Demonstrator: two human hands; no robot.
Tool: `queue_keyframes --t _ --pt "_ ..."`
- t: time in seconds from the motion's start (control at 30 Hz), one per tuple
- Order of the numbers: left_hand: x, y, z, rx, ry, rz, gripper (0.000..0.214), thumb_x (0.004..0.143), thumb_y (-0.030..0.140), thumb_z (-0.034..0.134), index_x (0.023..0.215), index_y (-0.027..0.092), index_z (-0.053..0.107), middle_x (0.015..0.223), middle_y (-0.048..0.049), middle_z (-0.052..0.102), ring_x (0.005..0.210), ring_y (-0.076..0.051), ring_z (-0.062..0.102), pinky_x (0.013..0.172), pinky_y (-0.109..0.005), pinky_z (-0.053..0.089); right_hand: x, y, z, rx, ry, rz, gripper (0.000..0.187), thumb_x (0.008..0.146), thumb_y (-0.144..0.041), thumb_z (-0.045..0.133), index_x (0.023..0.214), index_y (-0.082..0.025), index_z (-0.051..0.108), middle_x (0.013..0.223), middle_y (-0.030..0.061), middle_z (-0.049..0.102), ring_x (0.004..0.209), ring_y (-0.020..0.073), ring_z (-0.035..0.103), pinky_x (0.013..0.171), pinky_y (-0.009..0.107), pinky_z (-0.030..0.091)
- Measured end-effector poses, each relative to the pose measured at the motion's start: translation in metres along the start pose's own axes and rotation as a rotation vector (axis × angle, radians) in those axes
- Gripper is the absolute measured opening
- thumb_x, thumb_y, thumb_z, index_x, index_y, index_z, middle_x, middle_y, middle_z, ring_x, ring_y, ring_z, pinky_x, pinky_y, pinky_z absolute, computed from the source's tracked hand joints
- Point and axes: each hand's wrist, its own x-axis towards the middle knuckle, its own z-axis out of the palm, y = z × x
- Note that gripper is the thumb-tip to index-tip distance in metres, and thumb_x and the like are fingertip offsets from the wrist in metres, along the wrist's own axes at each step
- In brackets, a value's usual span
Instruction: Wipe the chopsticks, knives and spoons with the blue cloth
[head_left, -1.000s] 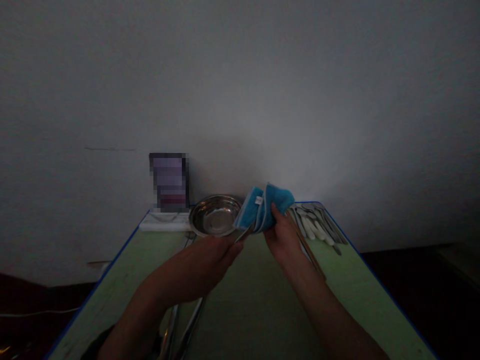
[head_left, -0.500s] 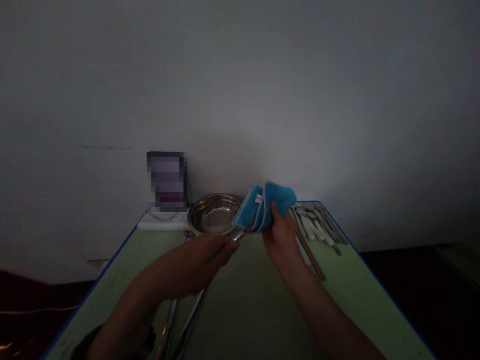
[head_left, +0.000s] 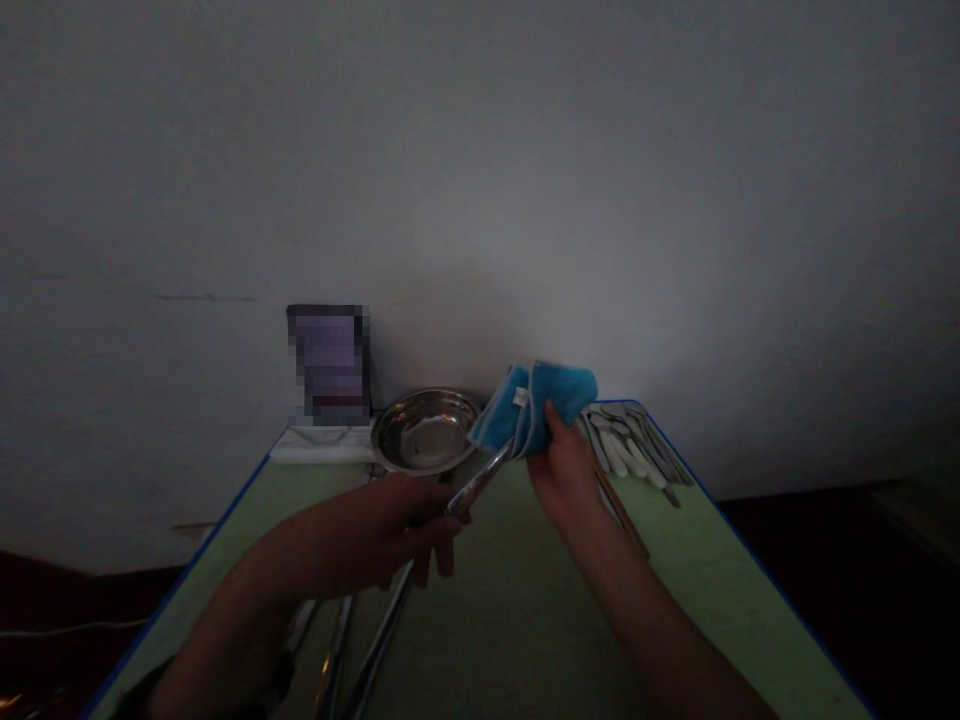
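My left hand (head_left: 397, 530) is closed around the lower end of a shiny metal utensil handle (head_left: 480, 482), over the middle of the table. The handle slants up to the right, and its far end is hidden in the folds of a blue cloth (head_left: 559, 395) with a small white tag. My right hand (head_left: 562, 465) grips this cloth from below, with the thumb on its front. Just behind my left hand stands a round steel bowl (head_left: 427, 432). Long metal utensils (head_left: 384, 635) lie beneath my left forearm, partly covered by it.
Several pieces of cutlery (head_left: 637, 445), some with white handles, lie at the table's back right, beside a brown stick (head_left: 626, 520). A blurred-out dark panel (head_left: 330, 360) stands back left, above a white flat object (head_left: 315, 450). A wall (head_left: 480, 200) rises behind the green table (head_left: 495, 630).
My left hand has slid down and left along the handle, so more of the metal shows. My right hand and the cloth stay nearly in place.
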Motion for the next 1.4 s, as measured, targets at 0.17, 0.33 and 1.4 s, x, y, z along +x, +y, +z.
queue_keyframes --t 0.17,0.33,1.4 --pt "0.009 -0.007 0.000 0.008 0.077 0.032 0.031 0.091 0.039 0.038 0.086 0.015 0.058 0.075 -0.0045 0.070 0.065 -0.015 0.066 0.048 -0.020 0.046 -0.011 0.010 0.003 -0.010 -0.043 0.045 0.010 0.075 -0.026 0.061 0.077 -0.016 0.062 0.070 -0.0022 0.068 0.060 0.0090 0.061 0.067 0.024 0.050" --pt "0.016 -0.014 -0.002 0.188 0.208 -0.054 0.045 0.088 0.049 0.040 0.064 0.016 0.058 0.056 -0.0010 0.064 0.052 -0.015 0.061 0.050 -0.023 0.043 -0.023 0.026 0.005 -0.083 -0.146 0.118 0.016 0.074 -0.032 0.061 0.076 -0.016 0.061 0.062 -0.0035 0.065 0.055 0.0099 0.057 0.064 0.025 0.048" --pt "-0.009 -0.045 -0.039 -0.131 0.466 -0.002 0.025 0.078 0.039 0.059 0.072 0.018 0.069 0.068 -0.0029 0.072 0.061 -0.016 0.063 0.055 -0.023 0.046 -0.008 -0.097 -0.024 -1.875 -1.125 -0.082 0.035 0.083 -0.046 0.048 0.074 -0.015 0.061 0.062 0.0009 0.056 0.056 0.0105 0.052 0.051 0.023 0.033"
